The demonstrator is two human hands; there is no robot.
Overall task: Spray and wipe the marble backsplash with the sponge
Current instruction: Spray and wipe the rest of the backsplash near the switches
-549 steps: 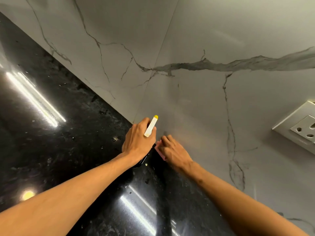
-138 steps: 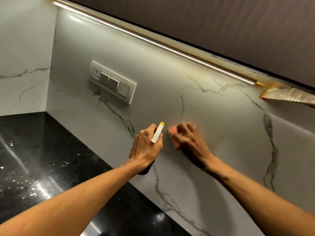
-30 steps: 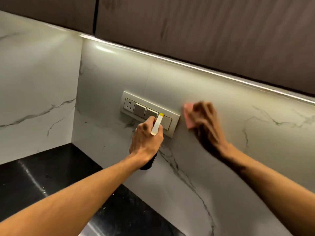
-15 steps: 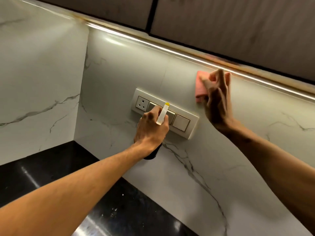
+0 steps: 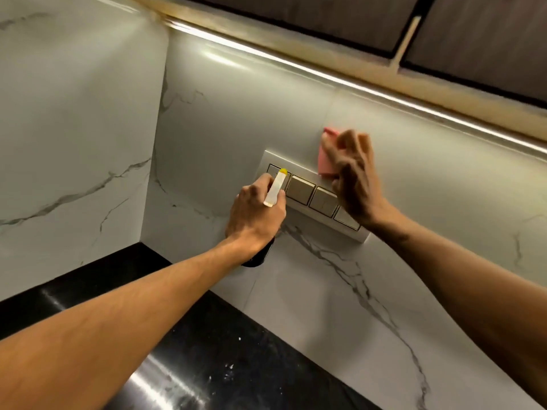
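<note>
The white marble backsplash (image 5: 225, 119) with grey veins fills the middle of the head view. My right hand (image 5: 353, 179) presses a pink sponge (image 5: 325, 156) against the wall just above the switch plate; the hand is blurred and covers most of the sponge. My left hand (image 5: 256, 214) grips a spray bottle (image 5: 276, 189) in front of the plate's left end. Only the bottle's white nozzle with its yellow tip and a bit of dark body below the hand show.
A switch plate (image 5: 302, 187) with several switches is set into the wall between my hands. A black polished countertop (image 5: 207, 359) runs below. A lit strip (image 5: 370, 90) and dark cabinets (image 5: 325, 16) sit above. A side marble wall (image 5: 74, 128) closes the corner on the left.
My right hand has slid the sponge down and left from under the light strip to the top edge of the switch plate. The left hand with the bottle has stayed in front of the plate.
</note>
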